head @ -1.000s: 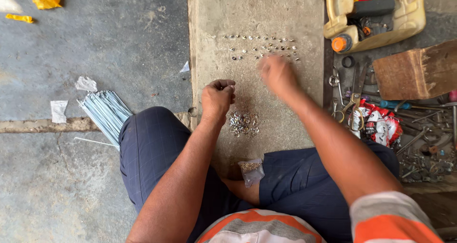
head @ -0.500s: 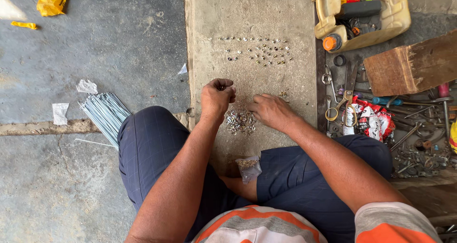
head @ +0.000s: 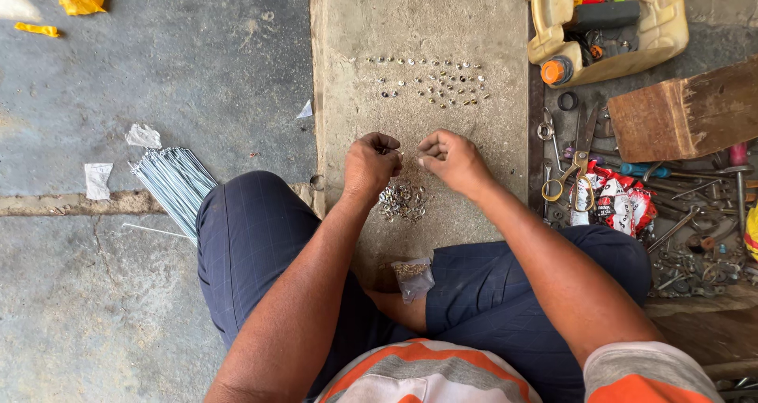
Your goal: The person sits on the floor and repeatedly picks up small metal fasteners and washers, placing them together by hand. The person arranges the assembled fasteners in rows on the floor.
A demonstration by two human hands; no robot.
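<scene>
My fingers are curled in narrow pinches, left hand (head: pixel 371 164) and right hand (head: pixel 452 160) almost tip to tip over the middle of the concrete slab (head: pixel 339 119); whatever sits between them is too small to make out. The heap of small metal rings (head: pixel 402 202) lies just below my hands, the laid-out rows of rings (head: pixel 430 79) nearer the far edge.

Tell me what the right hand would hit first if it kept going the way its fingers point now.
The right hand points leftward at the left hand, which it would probably meet first; they're nearly touching.
</scene>
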